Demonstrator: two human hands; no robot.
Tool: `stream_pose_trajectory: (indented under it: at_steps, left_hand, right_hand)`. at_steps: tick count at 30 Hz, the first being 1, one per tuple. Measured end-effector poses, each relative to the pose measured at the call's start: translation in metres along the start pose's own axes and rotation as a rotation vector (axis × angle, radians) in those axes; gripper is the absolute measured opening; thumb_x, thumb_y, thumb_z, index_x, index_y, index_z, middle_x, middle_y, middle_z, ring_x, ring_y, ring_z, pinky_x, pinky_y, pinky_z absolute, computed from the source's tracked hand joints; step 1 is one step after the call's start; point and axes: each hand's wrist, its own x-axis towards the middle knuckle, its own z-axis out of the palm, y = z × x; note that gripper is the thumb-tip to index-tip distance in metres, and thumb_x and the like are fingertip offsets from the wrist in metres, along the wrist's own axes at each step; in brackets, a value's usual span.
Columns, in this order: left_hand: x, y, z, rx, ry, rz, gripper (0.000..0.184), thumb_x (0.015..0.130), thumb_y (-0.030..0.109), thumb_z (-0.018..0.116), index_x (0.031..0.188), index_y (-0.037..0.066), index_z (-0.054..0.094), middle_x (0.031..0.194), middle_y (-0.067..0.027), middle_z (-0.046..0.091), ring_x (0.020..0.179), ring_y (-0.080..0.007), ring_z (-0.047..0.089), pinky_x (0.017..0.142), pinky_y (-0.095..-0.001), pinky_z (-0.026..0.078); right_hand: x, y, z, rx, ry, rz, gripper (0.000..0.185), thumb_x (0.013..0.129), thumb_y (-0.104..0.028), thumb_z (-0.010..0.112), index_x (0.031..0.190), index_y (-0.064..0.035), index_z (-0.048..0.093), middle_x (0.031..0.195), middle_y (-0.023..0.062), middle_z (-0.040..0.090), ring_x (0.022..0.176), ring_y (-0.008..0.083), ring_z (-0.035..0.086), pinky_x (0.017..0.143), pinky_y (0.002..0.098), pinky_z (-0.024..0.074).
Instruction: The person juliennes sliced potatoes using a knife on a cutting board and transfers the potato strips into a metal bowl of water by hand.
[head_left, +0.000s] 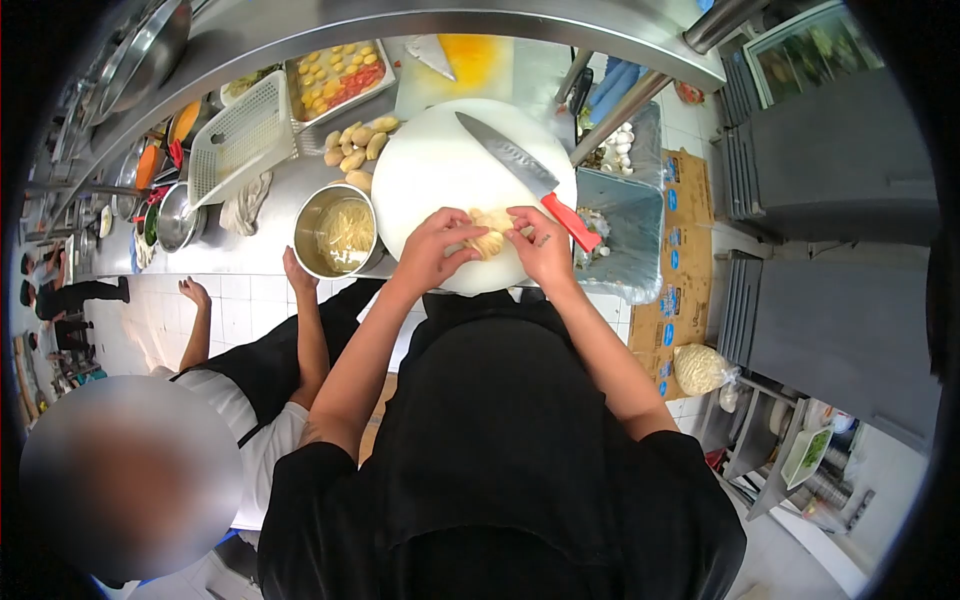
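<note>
Both of my hands hold a small heap of pale yellow sliced food [489, 236] near the front edge of a round white cutting board [430, 150]. My left hand [438, 248] has its fingers curled against the heap's left side. On the right side, my right hand [538, 245] pinches it with bent fingers. Behind my hands a large knife [508, 152] lies on the board, its red handle [570, 222] pointing toward the lower right. A steel pot [336, 230] with pale yellow strips in it stands left of the board.
Peeled potatoes [355, 143] lie behind the pot, near a white perforated basket [240, 140] and a tray of cut food [340, 80]. Lined bins [625, 235] stand at the right. A co-worker [270, 370] is close on my left. A metal shelf [450, 22] spans overhead.
</note>
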Motion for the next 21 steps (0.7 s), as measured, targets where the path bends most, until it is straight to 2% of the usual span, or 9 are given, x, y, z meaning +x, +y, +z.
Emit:
stream_pose_trajectory:
  at_steps: [2,7,9,16,19,21]
  left_hand:
    - [0.000,0.005,0.001,-0.017,0.044,-0.029,0.046,0.081,0.019,0.092,0.126,0.020,0.083,0.129,-0.0043,0.073,0.101,-0.0274,0.069,0.091,-0.0393,0.057]
    - [0.003,-0.001,0.002,0.083,0.042,0.074,0.045,0.083,0.018,0.090,0.127,0.015,0.082,0.136,-0.0052,0.076,0.102,-0.0288,0.070,0.093,-0.0397,0.058]
    - [0.004,-0.001,0.001,0.124,0.024,0.109,0.045,0.084,0.018,0.089,0.128,0.015,0.082,0.136,-0.0060,0.077,0.102,-0.0297,0.070,0.094,-0.0398,0.058]
    - [0.007,0.004,-0.005,0.141,-0.019,0.094,0.043,0.085,0.018,0.088,0.128,0.015,0.081,0.134,-0.0059,0.077,0.107,-0.0303,0.070,0.097,-0.0406,0.058]
    - [0.006,0.002,-0.003,0.130,-0.024,0.094,0.044,0.085,0.018,0.088,0.128,0.016,0.082,0.135,-0.0050,0.076,0.107,-0.0294,0.070,0.096,-0.0402,0.058]
    - [0.004,0.001,-0.002,0.118,-0.023,0.095,0.045,0.084,0.017,0.088,0.129,0.017,0.082,0.136,-0.0044,0.075,0.106,-0.0287,0.069,0.095,-0.0399,0.057]
  right_hand:
    - [0.000,0.000,-0.002,-0.025,-0.015,-0.009,0.038,0.094,-0.001,0.081,0.131,-0.0066,0.076,0.092,0.0009,0.072,0.060,0.0070,0.055,0.059,0.0280,0.0479]
    - [0.002,-0.002,-0.003,-0.050,-0.037,-0.009,0.041,0.093,-0.002,0.081,0.134,-0.0065,0.074,0.091,0.0029,0.072,0.061,0.0090,0.058,0.061,0.0293,0.0498]
    - [0.000,-0.006,-0.004,-0.072,-0.027,0.009,0.042,0.092,-0.004,0.080,0.133,-0.0078,0.074,0.093,0.0069,0.076,0.065,0.0219,0.066,0.067,0.0382,0.0540]
    - [-0.002,-0.007,-0.017,-0.024,0.050,0.051,0.042,0.093,-0.003,0.079,0.134,-0.0083,0.072,0.095,0.0071,0.076,0.065,0.0215,0.066,0.066,0.0380,0.0534]
    - [0.002,-0.007,-0.021,-0.045,0.031,0.001,0.042,0.094,-0.002,0.077,0.135,-0.0088,0.071,0.095,0.0069,0.075,0.066,0.0215,0.067,0.066,0.0374,0.0532]
    - [0.007,-0.009,-0.017,-0.067,-0.038,-0.039,0.042,0.095,-0.002,0.076,0.136,-0.0106,0.070,0.096,0.0074,0.076,0.072,0.0258,0.070,0.070,0.0393,0.0541]
